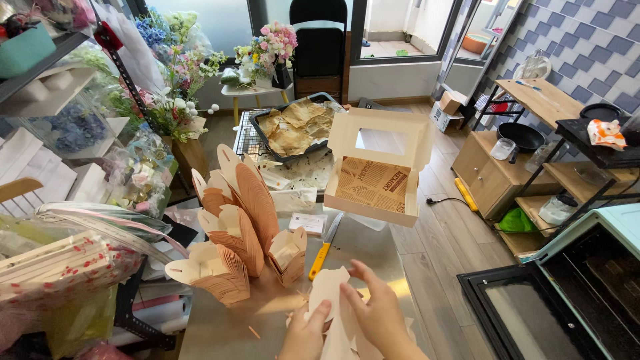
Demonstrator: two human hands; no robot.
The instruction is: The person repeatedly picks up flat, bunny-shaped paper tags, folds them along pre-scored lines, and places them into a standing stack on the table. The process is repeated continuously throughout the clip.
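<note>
While both hands work at the near edge of the metal table (267,313), they share one item: a flat, unfolded cardboard box blank (333,300), pale on the face shown, lying just in front of the person. The left hand (305,337) grips its lower left portion with the thumb raised over the card and the fingers hidden beneath. The right hand (373,310) lies over the right side with fingers curled round the edge, pinching the card; the paired grip appears suited to bending a panel, though which fold is being made cannot be told.

To the left of the hands stands a row of folded boxes (243,220), brown-striped outside with petal-shaped flaps open upward, packed close together. A knife with a yellow handle (325,247) lies just beyond the blank, blade pointing far, within easy reach of the right hand. Farther off sits an open white window box (380,170), lid raised, lined with printed brown paper, apparently empty. Beyond it a dark baking tray (293,127) holds crumpled, stained paper on a wire rack.

The table surface is brushed steel, reflective, bearing small card scraps. Shelving with wrapped flowers (167,73) occupies the left; a mint-coloured oven (573,287) with its door open stands near right. Wooden racks with pans line the right wall, over plank flooring.
</note>
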